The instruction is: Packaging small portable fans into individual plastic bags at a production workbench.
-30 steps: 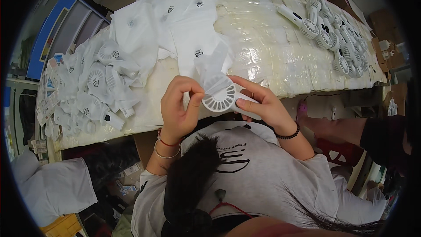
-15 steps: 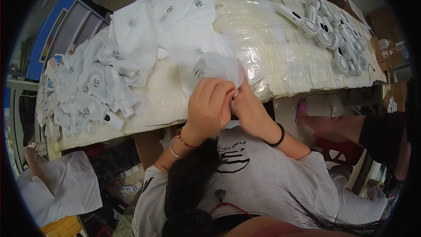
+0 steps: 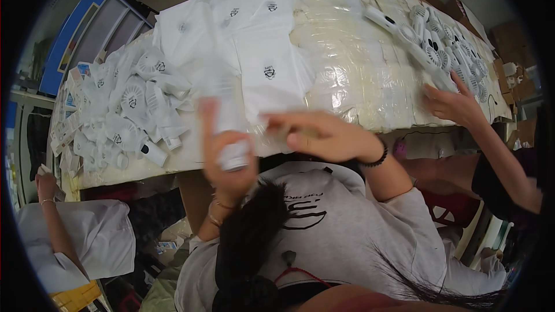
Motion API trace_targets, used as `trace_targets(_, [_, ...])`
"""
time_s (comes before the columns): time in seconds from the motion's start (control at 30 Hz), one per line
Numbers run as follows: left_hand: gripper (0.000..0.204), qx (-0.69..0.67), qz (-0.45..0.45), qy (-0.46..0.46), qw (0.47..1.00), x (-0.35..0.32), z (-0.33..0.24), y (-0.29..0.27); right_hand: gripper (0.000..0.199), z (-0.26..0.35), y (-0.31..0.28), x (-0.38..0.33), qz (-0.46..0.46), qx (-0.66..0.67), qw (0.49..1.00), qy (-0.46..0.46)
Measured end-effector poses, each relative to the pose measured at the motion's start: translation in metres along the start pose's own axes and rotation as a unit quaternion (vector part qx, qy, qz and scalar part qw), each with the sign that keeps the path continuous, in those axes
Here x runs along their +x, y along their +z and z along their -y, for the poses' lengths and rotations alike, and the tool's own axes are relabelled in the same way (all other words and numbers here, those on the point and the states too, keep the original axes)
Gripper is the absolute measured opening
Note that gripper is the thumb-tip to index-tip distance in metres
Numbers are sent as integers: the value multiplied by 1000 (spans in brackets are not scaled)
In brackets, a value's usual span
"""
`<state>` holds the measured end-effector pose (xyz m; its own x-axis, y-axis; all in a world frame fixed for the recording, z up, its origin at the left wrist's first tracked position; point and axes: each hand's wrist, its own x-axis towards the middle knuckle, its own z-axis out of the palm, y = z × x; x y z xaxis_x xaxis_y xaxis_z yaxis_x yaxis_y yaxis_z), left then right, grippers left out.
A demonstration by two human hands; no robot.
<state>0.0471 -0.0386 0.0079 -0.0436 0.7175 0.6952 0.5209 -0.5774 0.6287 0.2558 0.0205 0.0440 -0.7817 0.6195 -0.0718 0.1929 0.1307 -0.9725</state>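
My left hand [image 3: 226,164], blurred by motion, is closed around a small handheld fan [image 3: 234,155] in a thin frosted bag. The fan's pale handle end shows in my palm, and its upper part is smeared above my fingers. Apart from it, to the right, my right hand [image 3: 326,134] hovers over the table's near edge with fingers stretched out and nothing in them. Just beyond both hands lie flat frosted bags [image 3: 269,72] with a small dark print. To the left is a heap of bagged fans [image 3: 133,98].
The table [image 3: 347,69] is covered in taped clear plastic. At the far right is a pile of unbagged white fans [image 3: 433,55], where another person's hand [image 3: 457,104] reaches in. Small boxes [image 3: 63,115] line the left edge, near a blue-framed rack [image 3: 87,29]. Another person's hand [image 3: 46,184] shows at left.
My hands have come apart; the left has moved left and nearer with the bagged fan, and the right has opened. Another person's hand has come in at the fan pile on the right.
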Motion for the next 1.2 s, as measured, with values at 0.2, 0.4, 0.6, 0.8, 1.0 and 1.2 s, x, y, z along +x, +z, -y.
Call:
trace_targets(0.2, [26, 304, -251, -6, 919, 4, 51, -118, 44, -16, -105, -9, -450, -350, 820, -49])
trace_targets(0.4, [30, 531, -209, -136, 810, -38, 137, -205, 48, -42, -181, -30, -521, -536, 661, 65])
trace_targets(0.6, [45, 519, -194, -170, 815, -50, 192, -263, 54, -52, -207, -50, -456, -518, 663, 291])
trace_targets(0.8, [63, 444, -243, -194, 841, -63, 226, -311, 51, -16, -146, -43, -598, -393, 696, 57])
trace_targets(1.0, [82, 421, -139, -494, 748, 8, 50, -181, 41, -25, -118, -85, -594, -88, 798, -44])
trace_targets(1.2, [32, 580, -315, -71, 748, -12, 98, -171, 38, -61, -113, -116, -381, -374, 845, 31])
